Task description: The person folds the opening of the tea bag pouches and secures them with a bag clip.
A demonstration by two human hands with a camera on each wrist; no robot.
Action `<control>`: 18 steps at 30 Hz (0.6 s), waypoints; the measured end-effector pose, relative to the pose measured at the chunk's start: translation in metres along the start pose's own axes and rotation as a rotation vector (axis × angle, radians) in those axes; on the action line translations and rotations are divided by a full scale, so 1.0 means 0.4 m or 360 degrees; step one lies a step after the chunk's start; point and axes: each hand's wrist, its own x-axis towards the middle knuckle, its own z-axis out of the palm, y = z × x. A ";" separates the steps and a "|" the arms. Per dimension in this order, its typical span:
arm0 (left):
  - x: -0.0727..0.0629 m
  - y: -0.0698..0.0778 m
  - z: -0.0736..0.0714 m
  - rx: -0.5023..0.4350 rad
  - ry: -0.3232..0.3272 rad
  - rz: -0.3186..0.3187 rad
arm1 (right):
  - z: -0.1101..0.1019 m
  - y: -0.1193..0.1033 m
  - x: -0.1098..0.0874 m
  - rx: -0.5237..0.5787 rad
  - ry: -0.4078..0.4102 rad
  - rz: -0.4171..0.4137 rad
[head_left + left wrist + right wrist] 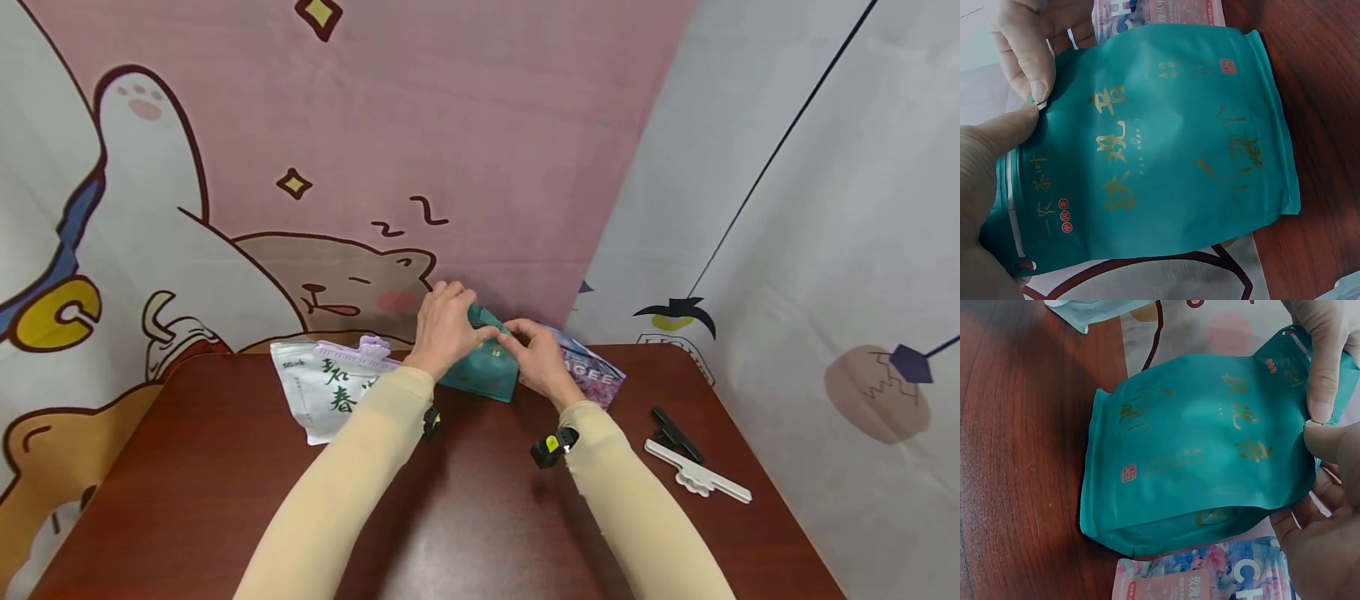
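Observation:
A green tea bag (483, 371) with gold lettering stands near the back of the table. My left hand (447, 329) pinches its top edge between thumb and fingers. Right beside that thumb, my right hand (542, 358) pinches the same edge. In the left wrist view the two thumb tips nearly meet at the bag's upper rim, and a pale strip (1013, 212) runs along the top. The right wrist view shows the green tea bag (1197, 437) with its bottom on the table; the fingers behind the rim are partly hidden.
Left of the hands lies a white bag (300, 392) with a purple sealing clip (352, 354) across its top. Behind the right hand is a floral-patterned bag (600, 379). A black clip (678, 435) and a white clip (699, 472) lie at the table's right. A printed cloth (487, 125) hangs behind.

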 end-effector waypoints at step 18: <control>0.002 -0.039 -0.029 -0.0463 -0.0185 -0.0001 | -0.002 0.012 0.009 -0.0004 0.0009 0.0000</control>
